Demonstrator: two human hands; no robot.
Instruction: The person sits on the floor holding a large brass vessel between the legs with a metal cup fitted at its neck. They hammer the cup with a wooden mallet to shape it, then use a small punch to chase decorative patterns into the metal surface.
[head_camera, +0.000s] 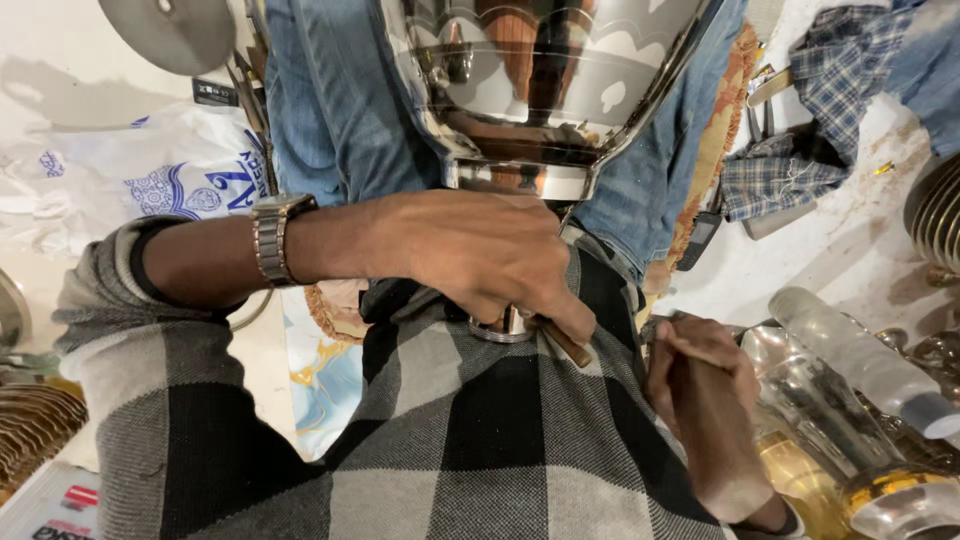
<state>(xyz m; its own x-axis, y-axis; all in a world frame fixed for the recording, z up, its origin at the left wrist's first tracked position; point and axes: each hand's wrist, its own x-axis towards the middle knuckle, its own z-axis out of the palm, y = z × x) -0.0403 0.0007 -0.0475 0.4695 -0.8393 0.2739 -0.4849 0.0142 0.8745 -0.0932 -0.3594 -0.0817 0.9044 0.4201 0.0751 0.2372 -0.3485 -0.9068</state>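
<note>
A large polished metal vessel (540, 80) stands between knees in blue jeans, with its narrow ring-shaped foot (505, 328) pointing toward me. My left hand (480, 255), with a metal wristwatch (272, 238) on its arm, reaches across from the left. It closes over the foot and pinches a thin brown stick-like tool (566, 344) that pokes out below the fingers. My right hand (700, 365) is curled into a fist just right of the tool's end, over my checked grey-and-black shirt. What the fist holds is hidden.
Clear glass bottles and jars (850, 400) lie close by my right wrist. A plaid cloth (815, 100) is at the upper right, and ribbed metalware (940, 215) sits at the right edge. On the left are a white printed bag (160, 175), a metal disc (165, 30) and stacked metal plates (30, 425).
</note>
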